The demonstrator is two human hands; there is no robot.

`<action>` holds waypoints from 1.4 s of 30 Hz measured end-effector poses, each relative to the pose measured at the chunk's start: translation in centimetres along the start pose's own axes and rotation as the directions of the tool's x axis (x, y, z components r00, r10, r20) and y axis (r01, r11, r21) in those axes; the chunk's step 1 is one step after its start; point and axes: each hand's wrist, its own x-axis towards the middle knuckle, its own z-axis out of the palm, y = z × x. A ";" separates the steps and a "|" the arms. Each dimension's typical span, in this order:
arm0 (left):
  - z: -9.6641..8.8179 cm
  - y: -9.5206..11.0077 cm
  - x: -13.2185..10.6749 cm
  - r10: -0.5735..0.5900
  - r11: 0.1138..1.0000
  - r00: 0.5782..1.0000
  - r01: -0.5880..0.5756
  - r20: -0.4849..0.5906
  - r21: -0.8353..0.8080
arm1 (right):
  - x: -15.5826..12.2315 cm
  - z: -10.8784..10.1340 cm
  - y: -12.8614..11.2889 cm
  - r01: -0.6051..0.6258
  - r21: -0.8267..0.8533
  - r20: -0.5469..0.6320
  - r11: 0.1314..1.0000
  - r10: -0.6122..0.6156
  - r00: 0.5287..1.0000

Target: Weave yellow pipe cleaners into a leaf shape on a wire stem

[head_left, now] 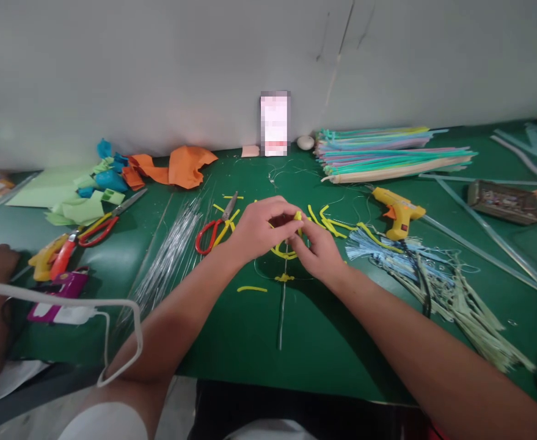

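Note:
My left hand [259, 229] and my right hand [317, 252] meet over the middle of the green table [231, 330]. Both are closed in a pinch on a small yellow strip piece [298, 217] at the top of a thin wire stem [281, 311] that runs toward me. Curled yellow strips [283, 250] hang below the fingers, and a small yellow knot [284, 277] sits lower on the stem. Loose yellow strips [330, 223] lie just right of the hands, and one [252, 288] lies near my left wrist.
Red-handled scissors [213, 232] lie left of the hands beside a bundle of thin wires [171, 260]. A yellow glue gun [399, 214] and blue tassels [378, 247] are to the right. Coloured straws [387, 153] are stacked at the back, paper scraps [112, 180] far left.

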 end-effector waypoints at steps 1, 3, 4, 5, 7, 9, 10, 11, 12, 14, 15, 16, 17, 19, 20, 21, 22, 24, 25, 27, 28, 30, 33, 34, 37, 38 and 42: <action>0.0 -0.1 0.0 0.006 1.000 1.000 -0.006 -0.006 0.005 | 0.0 0.0 0.0 -0.011 0.009 0.004 1.000 0.011 1.000; 0.0 -0.3 0.0 0.015 1.000 1.000 -0.015 0.004 0.014 | -0.1 -0.1 0.1 -0.036 0.019 0.003 0.999 0.036 0.999; 0.0 -0.4 0.0 0.015 1.000 1.000 -0.015 0.018 0.015 | -0.1 -0.2 0.1 -0.044 0.015 0.000 0.999 0.044 0.999; 0.1 -0.5 0.0 0.012 1.000 1.000 -0.013 0.029 0.016 | -0.1 -0.2 0.1 -0.049 0.000 -0.008 0.999 0.049 0.999; 0.1 -0.7 0.0 -0.002 1.000 0.999 0.001 0.042 0.020 | -0.1 -0.3 0.0 -0.049 -0.051 -0.025 0.997 0.048 0.999; 0.1 -0.6 0.0 -0.016 1.000 0.999 0.015 0.049 0.027 | 0.0 -0.4 -0.2 -0.020 -0.093 -0.029 0.995 0.017 0.999; 0.1 -0.6 0.0 -0.016 0.999 0.999 0.015 0.050 0.034 | 0.0 -0.5 -0.3 0.005 -0.106 -0.030 0.994 -0.008 1.000; 0.0 -0.5 0.0 -0.013 0.999 0.999 0.011 0.048 0.044 | 0.1 -0.6 -0.4 0.032 -0.122 -0.038 0.992 -0.037 0.999; 0.0 -0.4 0.0 -0.008 0.998 0.999 0.005 0.046 0.057 | 0.2 -0.8 -0.6 0.053 -0.150 -0.057 0.987 -0.062 0.996; -0.3 -0.4 0.1 0.006 0.997 0.999 -0.009 0.037 0.075 | 0.3 -1.1 -0.8 0.046 -0.241 -0.099 0.969 -0.072 0.993; -0.4 -0.4 0.1 0.010 0.997 0.999 -0.013 0.034 0.081 | 0.4 -1.3 -0.8 0.013 -0.286 -0.102 0.958 -0.044 0.994; -0.6 -0.4 0.1 0.008 0.996 0.999 -0.011 0.035 0.084 | 0.5 -1.4 -0.8 -0.032 -0.314 -0.075 0.949 0.009 0.997; -0.8 -0.4 0.2 0.001 0.996 0.999 -0.004 0.035 0.086 | 0.6 -1.5 -0.7 -0.082 -0.318 -0.014 0.944 0.081 0.997; -1.1 -0.5 0.2 -0.017 0.995 0.999 0.014 0.035 0.095 | 0.7 -1.5 -0.3 -0.189 -0.317 0.120 0.930 0.237 0.964; -1.2 -0.6 0.3 -0.029 0.995 0.999 0.026 0.034 0.099 | 0.7 -1.4 0.0 -0.212 -0.321 0.192 0.923 0.283 0.940; -1.3 -0.6 0.3 -0.040 0.994 0.999 0.037 0.031 0.099 | 0.8 -1.3 0.2 -0.221 -0.312 0.258 0.924 0.306 0.916; -1.4 -0.5 0.3 -0.049 0.994 0.998 0.047 0.025 0.096 | 0.8 -1.2 0.5 -0.222 -0.306 0.304 0.926 0.316 0.899; -1.5 -0.5 0.3 -0.067 0.995 0.998 0.067 0.000 0.079 | 0.9 -1.0 0.9 -0.187 -0.312 0.380 0.931 0.303 0.874; -1.5 -0.4 0.3 -0.078 0.995 0.997 0.079 -0.020 0.064 | 0.9 -0.9 1.0 -0.172 -0.321 0.400 0.931 0.298 0.867; -1.5 -0.3 0.3 -0.104 0.994 0.993 0.106 -0.056 0.029 | 1.0 -0.8 1.0 -0.155 -0.337 0.420 0.928 0.296 0.858; -1.4 -0.3 0.3 -0.119 0.993 0.991 0.120 -0.068 0.008 | 1.0 -0.8 1.0 -0.153 -0.345 0.420 0.926 0.299 0.857; -1.3 -0.4 0.2 -0.147 0.989 0.986 0.145 -0.082 -0.036 | 1.0 -0.8 0.9 -0.135 -0.370 0.427 0.919 0.297 0.854; -1.2 -0.5 0.2 -0.187 0.979 0.978 0.178 -0.090 -0.096 | 1.0 -0.7 0.9 -0.082 -0.406 0.445 0.910 0.275 0.852; -1.3 -0.5 0.2 -0.202 0.976 0.975 0.192 -0.094 -0.108 | 1.0 -0.6 0.9 -0.075 -0.409 0.448 0.910 0.272 0.851; -1.4 -0.4 0.3 -0.228 0.967 0.968 0.213 -0.104 -0.138 | 1.0 -0.5 0.9 -0.090 -0.422 0.442 0.902 0.291 0.849; -1.5 -0.4 0.3 -0.227 0.966 0.968 0.210 -0.107 -0.150 | 1.1 -0.4 0.9 -0.099 -0.436 0.435 0.895 0.306 0.847; -1.7 -0.5 0.4 -0.207 0.969 0.968 0.183 -0.140 -0.168 | 1.1 -0.2 0.6 -0.122 -0.486 0.410 0.865 0.349 0.843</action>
